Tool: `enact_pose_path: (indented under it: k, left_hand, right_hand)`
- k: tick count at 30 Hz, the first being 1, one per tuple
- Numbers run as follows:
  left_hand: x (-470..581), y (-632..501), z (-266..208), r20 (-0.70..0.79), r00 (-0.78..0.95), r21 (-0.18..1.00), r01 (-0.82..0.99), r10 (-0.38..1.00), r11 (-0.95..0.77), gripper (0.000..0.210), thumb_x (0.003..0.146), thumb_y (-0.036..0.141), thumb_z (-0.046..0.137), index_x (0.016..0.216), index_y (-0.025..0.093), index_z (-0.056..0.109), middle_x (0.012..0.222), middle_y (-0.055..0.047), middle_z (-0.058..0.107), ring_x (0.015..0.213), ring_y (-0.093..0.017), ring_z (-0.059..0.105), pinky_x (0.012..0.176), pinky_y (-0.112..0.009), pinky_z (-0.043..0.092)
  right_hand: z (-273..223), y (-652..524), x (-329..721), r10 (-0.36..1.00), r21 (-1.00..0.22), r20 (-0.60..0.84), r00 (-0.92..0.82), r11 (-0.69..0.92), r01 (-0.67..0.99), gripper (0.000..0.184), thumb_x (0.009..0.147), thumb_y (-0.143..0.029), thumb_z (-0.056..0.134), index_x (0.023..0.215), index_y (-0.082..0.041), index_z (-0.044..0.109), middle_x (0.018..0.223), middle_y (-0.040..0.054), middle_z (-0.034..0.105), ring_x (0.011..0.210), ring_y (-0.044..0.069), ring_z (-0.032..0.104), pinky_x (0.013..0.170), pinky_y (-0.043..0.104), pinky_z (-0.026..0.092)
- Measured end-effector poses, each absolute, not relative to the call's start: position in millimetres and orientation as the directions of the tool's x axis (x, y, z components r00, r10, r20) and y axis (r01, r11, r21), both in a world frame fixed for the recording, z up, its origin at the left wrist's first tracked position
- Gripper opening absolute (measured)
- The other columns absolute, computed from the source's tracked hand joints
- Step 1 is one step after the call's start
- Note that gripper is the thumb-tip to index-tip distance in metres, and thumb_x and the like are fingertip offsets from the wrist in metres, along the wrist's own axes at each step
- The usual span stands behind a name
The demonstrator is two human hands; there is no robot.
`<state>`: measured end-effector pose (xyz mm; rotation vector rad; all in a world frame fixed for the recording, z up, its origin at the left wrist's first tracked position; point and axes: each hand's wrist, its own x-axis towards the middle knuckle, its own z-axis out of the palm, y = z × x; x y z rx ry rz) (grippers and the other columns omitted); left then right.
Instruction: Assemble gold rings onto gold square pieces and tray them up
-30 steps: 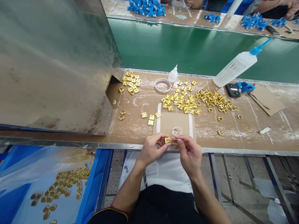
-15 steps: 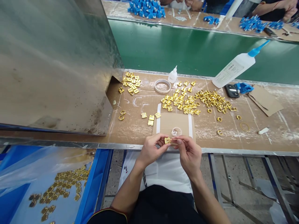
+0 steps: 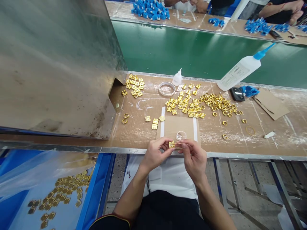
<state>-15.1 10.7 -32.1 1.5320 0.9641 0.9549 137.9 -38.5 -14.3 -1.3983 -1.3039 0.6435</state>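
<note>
My left hand (image 3: pixel 156 152) is closed, pinching a small square gold metal piece (image 3: pixel 171 144) between thumb and fingertips at the table's front edge. In my right hand (image 3: pixel 194 157) a thin stick (image 3: pixel 178 143) is pinched, its tip meeting the gold piece's right side. Just behind the fingers, a small clear round dish (image 3: pixel 181 135) sits on a cardboard sheet (image 3: pixel 171 126) held with white tape. A few more gold pieces (image 3: pixel 155 124) lie to the left of that sheet. Beyond it are a group of square gold pieces (image 3: pixel 184 102) and a pile of gold rings (image 3: pixel 219 103).
A large metal housing (image 3: pixel 55 70) borders the left. Behind stand a tape roll (image 3: pixel 167 89), a small dropper bottle (image 3: pixel 177 78) and a big blue-tipped bottle (image 3: pixel 240 72). A blue bin (image 3: pixel 96 188) with gold pieces is at lower left. Across the green belt (image 3: pixel 192 51), other people's hands work.
Both hands keep almost the same position, with the stick still against the gold piece. The camera view has shifted very slightly.
</note>
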Motion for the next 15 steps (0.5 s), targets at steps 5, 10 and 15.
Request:
enact_pose_path:
  k: [5,10,15]
  left_hand:
    - [-15.5,10.8,-30.7,0.076,0.365,0.985,0.114,0.928,-0.126,0.016,0.084,0.026,0.070,0.096,0.015,0.074,0.074,-0.003,0.072,0.064,-0.013,0.068,0.061,-0.022,0.059]
    - [-15.5,10.5,-31.0,0.080,0.362,0.985,0.117,0.929,-0.131,0.015,0.084,0.025,0.070,0.095,0.015,0.074,0.075,-0.003,0.073,0.064,-0.013,0.068,0.062,-0.022,0.059]
    - [-15.3,10.3,-32.1,0.084,0.366,0.984,0.118,0.927,-0.136,0.015,0.084,0.024,0.070,0.097,0.015,0.074,0.075,-0.004,0.073,0.065,-0.014,0.068,0.062,-0.022,0.059]
  right_hand:
    - [-13.3,-38.5,139.0,0.926,-0.895,0.300,0.229,0.191,0.403,0.014,0.100,-0.020,0.055,0.099,-0.024,0.069,0.088,0.0038,0.078,0.074,0.016,0.078,0.057,0.023,0.065]
    - [-11.8,-37.9,139.9,0.923,-0.869,0.330,0.197,0.215,0.445,0.017,0.100,-0.017,0.054,0.099,-0.025,0.069,0.088,0.0026,0.078,0.073,0.017,0.077,0.056,0.023,0.064]
    - [-9.9,-36.9,140.7,0.915,-0.833,0.367,0.166,0.244,0.496,0.020,0.099,-0.014,0.053,0.099,-0.026,0.068,0.088,0.0011,0.077,0.075,0.016,0.077,0.058,0.022,0.062]
